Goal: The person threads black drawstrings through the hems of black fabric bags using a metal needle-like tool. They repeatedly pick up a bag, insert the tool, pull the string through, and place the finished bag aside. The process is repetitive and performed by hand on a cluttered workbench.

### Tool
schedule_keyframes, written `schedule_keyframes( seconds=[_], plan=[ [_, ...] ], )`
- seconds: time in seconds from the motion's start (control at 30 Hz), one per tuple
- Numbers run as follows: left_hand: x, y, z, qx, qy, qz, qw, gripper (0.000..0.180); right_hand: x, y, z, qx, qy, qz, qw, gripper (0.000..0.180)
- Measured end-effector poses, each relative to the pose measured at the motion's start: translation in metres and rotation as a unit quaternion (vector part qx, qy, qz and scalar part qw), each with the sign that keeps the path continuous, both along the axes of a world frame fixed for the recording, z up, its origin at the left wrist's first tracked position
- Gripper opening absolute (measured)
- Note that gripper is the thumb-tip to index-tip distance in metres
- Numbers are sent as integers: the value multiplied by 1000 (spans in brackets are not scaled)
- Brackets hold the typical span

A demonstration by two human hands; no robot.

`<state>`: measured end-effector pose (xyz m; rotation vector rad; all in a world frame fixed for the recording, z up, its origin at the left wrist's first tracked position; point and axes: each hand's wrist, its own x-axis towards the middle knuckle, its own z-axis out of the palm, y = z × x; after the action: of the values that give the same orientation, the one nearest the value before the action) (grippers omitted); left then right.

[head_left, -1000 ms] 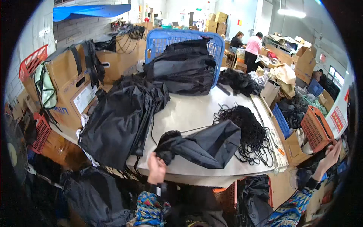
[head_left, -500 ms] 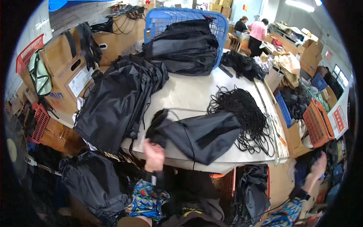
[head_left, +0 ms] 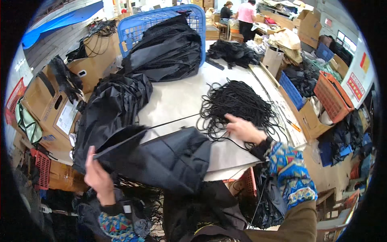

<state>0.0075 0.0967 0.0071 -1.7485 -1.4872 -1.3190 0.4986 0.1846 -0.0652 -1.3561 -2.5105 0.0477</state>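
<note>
Your white worktable [head_left: 177,101] spreads ahead of both hands, much of its top hidden under black fabric. Beyond your left hand [head_left: 98,176] a heap of black bags [head_left: 113,107] drapes over the table's edge, its lower folds lost in shadow. Farther off, a blue plastic basket [head_left: 161,24] lies tipped on its side, packed with more black fabric that covers its far wall. Between your hands lies a black fabric bag [head_left: 165,159]; your left hand grips its corner, fingers closed around the edge. Just ahead of your right hand [head_left: 244,129] sits a tangled pile of black cords [head_left: 238,103], single strands hard to separate by eye. That hand rests on the pile, fingers spread loosely; whether it pinches a cord cannot be told.
</note>
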Motion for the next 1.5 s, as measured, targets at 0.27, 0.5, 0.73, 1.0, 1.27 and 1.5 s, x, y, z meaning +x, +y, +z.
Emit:
schedule_keyframes(
  seconds=[0.27,0.5,0.73,1.0,1.27,1.5],
  plan=[
    [-83,-32,17,-165,-62,237,955,25,84,70,32,-36,-51,-306,950,13],
    [7,83,84,-553,-48,-230,799,32,56,-6,67,-24,-268,-209,940,12],
    [-55,114,88,-255,-411,-286,827,30,111,-76,98,-41,-216,-315,923,17],
    [139,15,-21,-256,-765,-327,492,13,23,-130,95,96,191,-252,944,21],
    [254,-43,-40,-328,-684,-418,501,13,-102,-146,45,175,60,-181,966,56],
    [147,20,-100,-350,-555,-166,736,56,-94,-153,31,41,56,-114,991,29]
  ],
)
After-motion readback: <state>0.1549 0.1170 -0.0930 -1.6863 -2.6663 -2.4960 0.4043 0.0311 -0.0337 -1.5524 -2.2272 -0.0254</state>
